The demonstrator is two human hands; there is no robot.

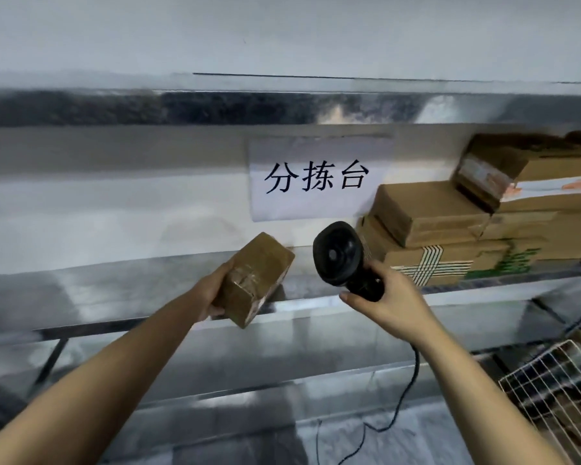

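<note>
Our left hand [215,290] curled its fingers round a brown parcel [259,273] | our right hand [389,297] clenched its fingers on a black scanner [339,253] | the sign [319,177] read "分拣台"

1 view, from a wide-angle camera worn on the person's head, facing forward and slightly down at a steel shelf [131,286] from close range. Both forearms enter from the bottom edge. The left hand [212,286] gripping a small cardboard parcel [259,273] and the right hand [396,297] gripping a black barcode scanner [339,253] sit near frame centre. A paper sign [319,179] lies straight ahead, stacked cardboard boxes [450,229] right, a wire basket [557,397] bottom right.
</note>
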